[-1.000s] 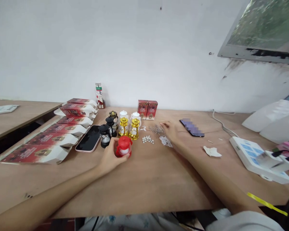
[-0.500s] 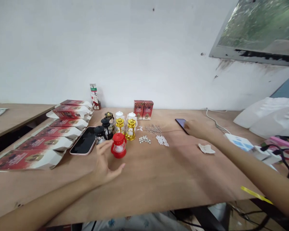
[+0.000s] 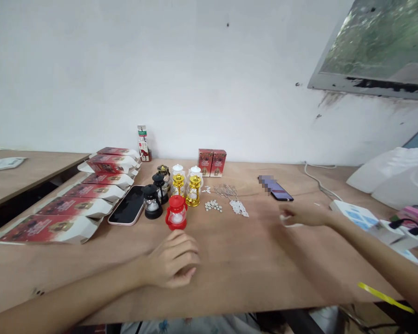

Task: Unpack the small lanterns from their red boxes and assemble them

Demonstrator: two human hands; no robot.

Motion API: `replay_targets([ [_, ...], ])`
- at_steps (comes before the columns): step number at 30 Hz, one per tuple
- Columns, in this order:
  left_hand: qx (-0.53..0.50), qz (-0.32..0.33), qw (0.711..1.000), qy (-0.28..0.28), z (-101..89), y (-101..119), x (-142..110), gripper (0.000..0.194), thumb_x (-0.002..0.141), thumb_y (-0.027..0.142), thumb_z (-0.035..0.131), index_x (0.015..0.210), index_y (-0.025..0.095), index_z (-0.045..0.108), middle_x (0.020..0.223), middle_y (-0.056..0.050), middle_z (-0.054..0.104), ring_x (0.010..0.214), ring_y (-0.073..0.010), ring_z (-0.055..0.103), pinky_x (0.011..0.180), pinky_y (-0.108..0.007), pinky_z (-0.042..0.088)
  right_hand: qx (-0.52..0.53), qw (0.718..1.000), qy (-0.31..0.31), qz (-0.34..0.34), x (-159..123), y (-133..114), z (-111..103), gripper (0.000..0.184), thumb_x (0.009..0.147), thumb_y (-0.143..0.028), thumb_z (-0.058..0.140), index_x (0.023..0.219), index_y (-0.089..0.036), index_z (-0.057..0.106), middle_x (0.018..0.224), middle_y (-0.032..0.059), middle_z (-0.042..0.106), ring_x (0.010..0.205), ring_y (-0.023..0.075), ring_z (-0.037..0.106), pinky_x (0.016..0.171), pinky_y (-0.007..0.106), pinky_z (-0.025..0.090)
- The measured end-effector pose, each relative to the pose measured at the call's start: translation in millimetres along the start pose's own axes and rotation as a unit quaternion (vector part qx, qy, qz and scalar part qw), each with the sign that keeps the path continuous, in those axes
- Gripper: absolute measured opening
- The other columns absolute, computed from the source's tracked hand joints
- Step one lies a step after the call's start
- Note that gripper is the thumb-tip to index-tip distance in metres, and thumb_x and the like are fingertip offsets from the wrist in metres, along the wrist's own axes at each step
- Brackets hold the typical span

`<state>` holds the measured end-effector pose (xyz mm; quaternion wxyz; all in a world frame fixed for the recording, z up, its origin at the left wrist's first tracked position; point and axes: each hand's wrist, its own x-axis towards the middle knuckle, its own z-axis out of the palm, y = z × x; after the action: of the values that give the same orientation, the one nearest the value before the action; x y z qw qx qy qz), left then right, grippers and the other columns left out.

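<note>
My left hand (image 3: 176, 260) is over the table just in front of a red mini lantern (image 3: 176, 213), its fingers curled in and nothing visible in them. Behind the red lantern stand black lanterns (image 3: 152, 203), gold lanterns (image 3: 194, 190) and white-topped lanterns (image 3: 177, 170). To the right, my right hand (image 3: 304, 215) is low over the table, its fingers closed at a scrap of white paper (image 3: 290, 224), which they partly cover. Small round button cells (image 3: 213, 206), white slips (image 3: 238, 208) and thin metal pieces (image 3: 225, 190) lie between the hands.
Flat red-and-white boxes (image 3: 66, 208) lie in a row at left, beside a pink-cased phone (image 3: 127, 206). Two upright red boxes (image 3: 212, 163) and a bottle (image 3: 144, 146) stand by the wall. A lit phone (image 3: 280, 191), a cable (image 3: 313, 178) and white packages (image 3: 355, 215) are at right.
My left hand has moved right and nearer, curling its fingers. My right hand has drawn back from the dark phone to the paper scrap, uncovering the phone. The view has shifted slightly.
</note>
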<state>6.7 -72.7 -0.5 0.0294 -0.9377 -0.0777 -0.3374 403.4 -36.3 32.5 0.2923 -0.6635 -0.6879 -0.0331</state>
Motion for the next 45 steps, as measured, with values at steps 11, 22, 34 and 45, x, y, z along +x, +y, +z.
replay_targets([
  [11, -0.15, -0.085, 0.982, 0.075, 5.0, 5, -4, 0.013, 0.077, 0.008, 0.05, 0.077, 0.017, 0.059, 0.066, 0.0, 0.065, 0.06, -0.0092, 0.057, 0.06, -0.019, 0.044, 0.289, 0.873, -0.114, -0.377, -63, -220, 72, 0.024, 0.09, -0.017, 0.036, 0.098, -0.017, 0.058, 0.097, 0.0077, 0.069, 0.091, 0.0156, 0.064, 0.08, 0.026, 0.049],
  [22, -0.169, -0.265, 0.939, 0.139, 11.0, 5, -6, 0.051, 0.079, 0.05, 0.06, 0.045, 0.014, 0.045, 0.042, 0.004, 0.049, 0.046, -0.0067, 0.041, 0.052, -0.021, 0.034, 0.427, 0.848, -0.308, -0.061, -88, -214, 48, 0.027, 0.084, -0.035, 0.049, 0.068, -0.015, 0.06, 0.059, -0.003, 0.053, 0.054, 0.0078, 0.041, 0.052, 0.02, 0.031],
  [34, -0.24, -0.202, 0.949, -0.024, 5.1, 8, -7, 0.053, 0.096, 0.046, 0.022, 0.067, 0.015, 0.054, 0.047, 0.002, 0.052, 0.048, -0.0083, 0.05, 0.052, -0.017, 0.036, 0.501, 0.807, -0.306, 0.069, -79, -206, 63, 0.029, 0.062, -0.039, 0.074, 0.06, -0.016, 0.058, 0.057, -0.0015, 0.063, 0.052, 0.0092, 0.052, 0.048, 0.021, 0.036],
  [45, -0.257, -0.289, 0.922, -0.014, 10.4, 19, -4, 0.045, 0.091, 0.043, 0.042, 0.068, 0.013, 0.066, 0.06, -0.003, 0.064, 0.054, -0.0095, 0.056, 0.051, -0.017, 0.038, 0.385, 0.871, -0.307, 0.007, -85, -187, 50, 0.013, 0.075, -0.028, 0.062, 0.07, -0.017, 0.064, 0.064, -0.0009, 0.064, 0.057, 0.0093, 0.052, 0.051, 0.021, 0.034],
])
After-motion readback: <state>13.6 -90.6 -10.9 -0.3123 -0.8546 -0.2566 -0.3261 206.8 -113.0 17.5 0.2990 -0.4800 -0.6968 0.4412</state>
